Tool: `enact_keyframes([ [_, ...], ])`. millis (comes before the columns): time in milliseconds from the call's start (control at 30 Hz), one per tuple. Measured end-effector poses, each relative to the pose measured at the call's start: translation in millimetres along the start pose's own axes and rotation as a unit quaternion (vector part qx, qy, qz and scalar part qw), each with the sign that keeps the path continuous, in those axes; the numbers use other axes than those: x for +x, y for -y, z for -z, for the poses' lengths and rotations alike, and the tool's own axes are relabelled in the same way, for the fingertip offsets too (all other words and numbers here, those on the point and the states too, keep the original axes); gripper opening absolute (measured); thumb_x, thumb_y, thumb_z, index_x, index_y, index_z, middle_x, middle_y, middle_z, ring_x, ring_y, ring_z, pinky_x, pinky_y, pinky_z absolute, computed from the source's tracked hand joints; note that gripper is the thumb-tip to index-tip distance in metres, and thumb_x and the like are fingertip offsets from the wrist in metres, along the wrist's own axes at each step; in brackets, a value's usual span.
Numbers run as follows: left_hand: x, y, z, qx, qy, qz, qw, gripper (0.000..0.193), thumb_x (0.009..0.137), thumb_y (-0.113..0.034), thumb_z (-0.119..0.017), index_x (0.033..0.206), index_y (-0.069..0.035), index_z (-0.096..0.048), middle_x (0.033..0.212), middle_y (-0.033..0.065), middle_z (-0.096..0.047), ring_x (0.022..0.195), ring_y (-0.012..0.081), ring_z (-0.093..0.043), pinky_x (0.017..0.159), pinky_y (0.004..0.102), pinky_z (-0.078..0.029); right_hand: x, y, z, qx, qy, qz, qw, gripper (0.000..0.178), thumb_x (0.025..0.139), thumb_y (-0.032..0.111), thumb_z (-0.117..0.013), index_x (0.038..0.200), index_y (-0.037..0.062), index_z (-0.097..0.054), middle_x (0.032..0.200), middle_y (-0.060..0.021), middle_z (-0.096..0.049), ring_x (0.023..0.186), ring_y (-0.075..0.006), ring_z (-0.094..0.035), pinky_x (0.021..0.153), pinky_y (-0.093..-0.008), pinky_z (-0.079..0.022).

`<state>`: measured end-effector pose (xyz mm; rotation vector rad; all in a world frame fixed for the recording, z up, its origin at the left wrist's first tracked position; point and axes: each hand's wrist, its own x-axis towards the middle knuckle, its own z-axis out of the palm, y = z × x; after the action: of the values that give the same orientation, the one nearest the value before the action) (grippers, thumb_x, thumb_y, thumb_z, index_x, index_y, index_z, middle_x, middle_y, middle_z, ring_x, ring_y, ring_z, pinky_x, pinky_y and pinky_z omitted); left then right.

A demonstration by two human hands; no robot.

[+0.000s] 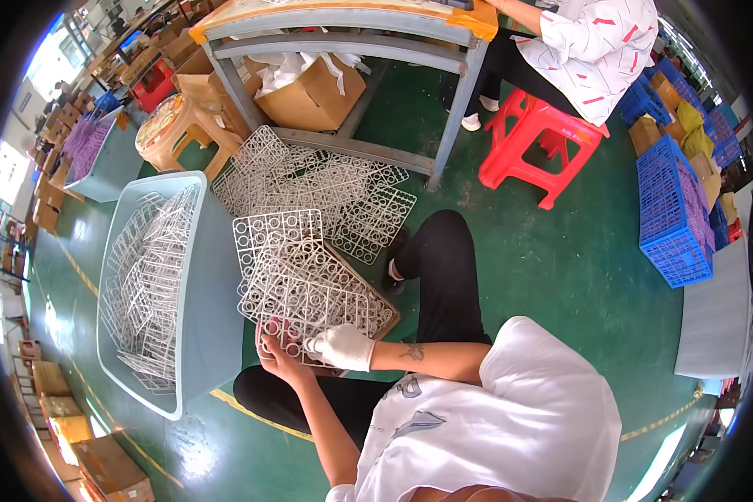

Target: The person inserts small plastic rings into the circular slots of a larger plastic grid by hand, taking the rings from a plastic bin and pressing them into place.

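Note:
A white plastic lattice sheet (pixel 303 294) with rows of rings lies tilted on top of a stack of similar sheets in front of me. My bare left hand (pixel 283 363) is closed on its near left corner, the thumb along the edge. Beside it, my right hand (pixel 345 348) in a white glove is closed at the near edge of the sheet. Its fingertips are partly lost among the rings. The stack rests on a brown cardboard box (pixel 385 322), mostly covered. Beyond it, more lattice sheets (pixel 301 180) are heaped loosely on the floor.
A large pale blue tub (pixel 217 335) full of lattice sheets stands at my left. Ahead is a metal-framed table (pixel 351 43) with a cardboard box (pixel 314 96) beneath. Another person sits on a red stool (pixel 544 142) at far right; blue crates (pixel 673 217) stand beyond.

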<state>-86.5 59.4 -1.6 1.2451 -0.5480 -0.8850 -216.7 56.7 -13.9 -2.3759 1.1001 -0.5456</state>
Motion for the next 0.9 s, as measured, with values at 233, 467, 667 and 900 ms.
enact_keyframes([
  [233,-8.0,-5.1,-11.7,0.015,-0.024,-0.003,1.000,0.038,0.094,-0.028,-0.046,0.123,-0.003,-0.046,0.108,0.0155,-0.060,0.088,0.0235,-0.063,0.065,0.0269,-0.052,-2.3,11.6,16.9,0.076,-0.067,-0.034,0.994,0.018,0.079,0.023,-0.056,0.092,0.0103,-0.060,0.073,-0.0104,-0.063,0.065,-0.0286,-0.063,0.055,-0.0410,-0.049],
  [467,-9.0,-0.9,-12.2,-0.016,-0.040,-0.018,0.999,0.038,0.094,-0.029,-0.047,0.122,-0.004,-0.047,0.106,0.0148,-0.061,0.087,0.0216,-0.063,0.064,0.0257,-0.051,-2.7,6.7,8.9,0.054,-0.103,0.009,0.993,0.018,0.078,0.021,-0.058,0.092,0.0107,-0.060,0.074,-0.0075,-0.063,0.065,-0.0261,-0.063,0.055,-0.0387,-0.049],
  [667,-8.4,-0.8,-17.8,0.007,-0.059,-0.004,0.998,0.038,0.093,-0.030,-0.049,0.120,-0.004,-0.048,0.107,0.0148,-0.060,0.086,0.0224,-0.064,0.062,0.0271,-0.053,2.6,3.9,9.2,0.052,-0.154,-0.027,0.986,0.014,0.075,0.022,-0.064,0.087,0.0131,-0.065,0.074,-0.0051,-0.065,0.062,-0.0223,-0.063,0.052,-0.0337,-0.050],
  [900,-8.6,-0.4,-21.3,-0.003,-0.064,-0.008,0.998,0.037,0.093,-0.030,-0.049,0.120,-0.004,-0.048,0.107,0.0147,-0.060,0.088,0.0232,-0.064,0.061,0.0256,-0.052,-4.6,10.2,26.3,0.065,-0.102,-0.048,0.992,0.017,0.071,0.021,-0.066,0.085,0.0123,-0.065,0.069,-0.0051,-0.063,0.061,-0.0234,-0.062,0.053,-0.0354,-0.049],
])
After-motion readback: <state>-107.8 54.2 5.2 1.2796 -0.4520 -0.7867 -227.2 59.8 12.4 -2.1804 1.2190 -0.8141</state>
